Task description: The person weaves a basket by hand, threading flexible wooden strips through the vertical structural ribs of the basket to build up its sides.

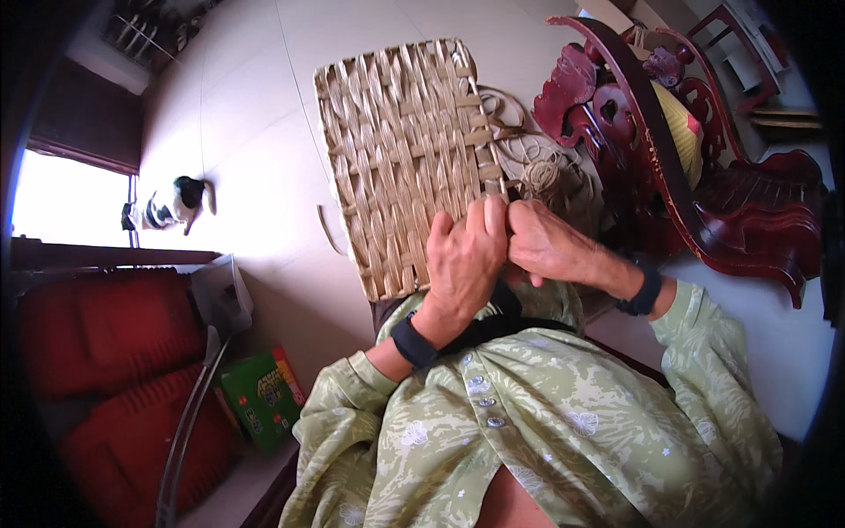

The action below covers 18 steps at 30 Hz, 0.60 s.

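Observation:
A rectangular woven panel (pixel 396 150) of pale straw-coloured strands stands out in front of me, its near end against my lap. At its near right corner my left hand (pixel 458 268) is closed, the curled fingers pressed over the edge. My right hand (pixel 550 246) meets it there, knuckles almost touching the left, fingers bent into a pinch. Whatever thin piece lies between the right fingers is hidden. Along the right edge, flat strands wrap around a rim (pixel 482 114). Beside that edge lies a loose coil of cord (pixel 544 176) with strands trailing from it.
A carved dark red wooden chair (pixel 651 132) with a yellow cushion (pixel 676 132) stands at the right. To the left are red plastic stools or crates (pixel 106 326) and a green box (pixel 261 396). A black and white animal (pixel 172 204) is on the tiled floor (pixel 255 106).

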Each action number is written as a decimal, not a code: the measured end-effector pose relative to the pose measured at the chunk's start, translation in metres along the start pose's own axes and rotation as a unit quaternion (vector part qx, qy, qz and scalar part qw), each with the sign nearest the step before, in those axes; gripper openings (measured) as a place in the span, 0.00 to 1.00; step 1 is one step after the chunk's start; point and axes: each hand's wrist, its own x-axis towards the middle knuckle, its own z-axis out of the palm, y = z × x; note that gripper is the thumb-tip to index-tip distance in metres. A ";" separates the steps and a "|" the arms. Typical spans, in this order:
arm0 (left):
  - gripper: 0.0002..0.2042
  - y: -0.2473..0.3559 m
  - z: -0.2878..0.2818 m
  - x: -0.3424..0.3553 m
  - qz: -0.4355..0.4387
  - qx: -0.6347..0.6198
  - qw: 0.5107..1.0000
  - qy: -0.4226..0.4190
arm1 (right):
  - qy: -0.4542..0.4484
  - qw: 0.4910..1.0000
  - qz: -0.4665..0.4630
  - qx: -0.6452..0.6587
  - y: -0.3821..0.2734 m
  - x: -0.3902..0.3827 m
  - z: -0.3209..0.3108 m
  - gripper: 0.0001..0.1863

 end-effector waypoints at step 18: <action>0.26 -0.065 -0.065 0.012 0.097 -0.275 0.934 -0.207 | 0.115 0.975 0.129 0.138 -0.022 -0.011 0.055 0.17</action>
